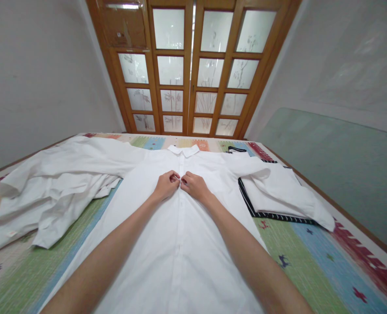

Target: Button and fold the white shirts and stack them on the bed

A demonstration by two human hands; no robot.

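A white button-up shirt (pixel 154 253) lies spread out front side up, its collar (pixel 183 151) at the far end and its sleeves stretched to both sides. At the front placket, a little below the collar, my left hand (pixel 168 185) pinches the fabric edge between thumb and fingers. Just beside it, my right hand (pixel 193 185) is closed on the other side of the same placket. The fingertips of both hands nearly meet; whether a button is between them is too small to tell. Below the hands the placket runs straight down the shirt's middle.
Another crumpled white garment (pixel 62 200) lies on the left, partly under the sleeve. At right, a folded white garment with black striped trim (pixel 275 215) sits beneath the other sleeve. A patterned cloth (pixel 298 261) covers the table. Wooden glass doors (pixel 188 69) stand behind; walls flank both sides.
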